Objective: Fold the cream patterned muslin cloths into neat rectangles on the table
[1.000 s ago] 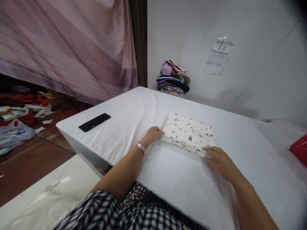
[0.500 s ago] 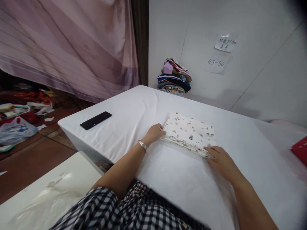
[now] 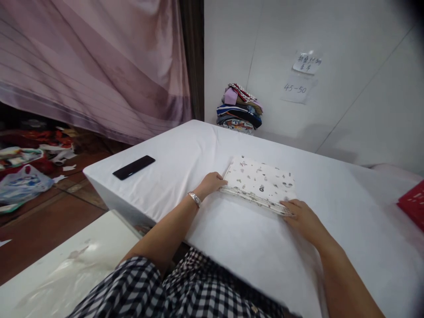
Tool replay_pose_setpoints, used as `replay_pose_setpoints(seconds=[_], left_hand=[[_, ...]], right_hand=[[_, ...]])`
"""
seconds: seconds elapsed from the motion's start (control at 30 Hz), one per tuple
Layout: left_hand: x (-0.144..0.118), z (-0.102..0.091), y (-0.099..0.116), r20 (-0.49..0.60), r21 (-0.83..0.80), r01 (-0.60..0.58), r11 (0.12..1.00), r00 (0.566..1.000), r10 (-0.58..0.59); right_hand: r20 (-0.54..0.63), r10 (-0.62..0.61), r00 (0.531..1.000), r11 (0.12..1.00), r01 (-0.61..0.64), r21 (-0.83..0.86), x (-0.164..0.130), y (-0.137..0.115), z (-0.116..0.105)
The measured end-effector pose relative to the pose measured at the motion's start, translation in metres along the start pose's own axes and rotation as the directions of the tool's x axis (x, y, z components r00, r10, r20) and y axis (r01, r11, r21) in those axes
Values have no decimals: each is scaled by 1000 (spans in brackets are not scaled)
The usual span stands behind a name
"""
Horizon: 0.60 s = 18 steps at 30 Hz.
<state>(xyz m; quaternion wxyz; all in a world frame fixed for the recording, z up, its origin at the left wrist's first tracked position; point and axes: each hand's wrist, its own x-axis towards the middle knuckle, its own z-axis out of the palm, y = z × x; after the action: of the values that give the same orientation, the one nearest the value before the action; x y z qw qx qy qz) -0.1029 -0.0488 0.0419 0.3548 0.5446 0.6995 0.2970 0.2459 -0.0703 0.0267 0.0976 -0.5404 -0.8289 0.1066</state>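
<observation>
A folded white cloth (image 3: 260,179) with small grey and dark printed figures lies flat on the white-covered table (image 3: 185,154), its layered edges facing me. My left hand (image 3: 213,182), with a silver bracelet at the wrist, pinches the cloth's near left corner. At the near right corner, my right hand (image 3: 298,215) grips the layers, thumb and fingers closed on them. The undersides of both grips are hidden.
A black phone-like slab (image 3: 134,167) lies on the table's left part. Folded cloths (image 3: 240,110) are stacked by the wall. A red basket-like object (image 3: 412,205) sits at the right edge. A white surface (image 3: 99,238) with clear plastic adjoins at lower left.
The view has shifted very slightly. Both hands keep hold of the cloth's near corners, and the cloth lies practically as before.
</observation>
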Motion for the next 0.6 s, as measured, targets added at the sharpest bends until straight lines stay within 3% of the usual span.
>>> replay_pose_setpoints(seconds=[0.13,0.23,0.4,0.6], left_hand=[[-1,-4,8,-3,165,-32,986,999,33],[1,-4,13,-10,199,-29,980,999,31],[5,-2,16,3,154,-22,988,1000,21],[5,-7,9,35,-18,-11,1000,999,12]], right_hand=[[-7,7,1000,1000,-7,6,0,-2,-1],[-7,12,1000,1000,-12,10,0,-2,-1],[6,11,1000,1000,-11,16,1,-2,0],[20,26,999,998,-27,52,2,5,3]])
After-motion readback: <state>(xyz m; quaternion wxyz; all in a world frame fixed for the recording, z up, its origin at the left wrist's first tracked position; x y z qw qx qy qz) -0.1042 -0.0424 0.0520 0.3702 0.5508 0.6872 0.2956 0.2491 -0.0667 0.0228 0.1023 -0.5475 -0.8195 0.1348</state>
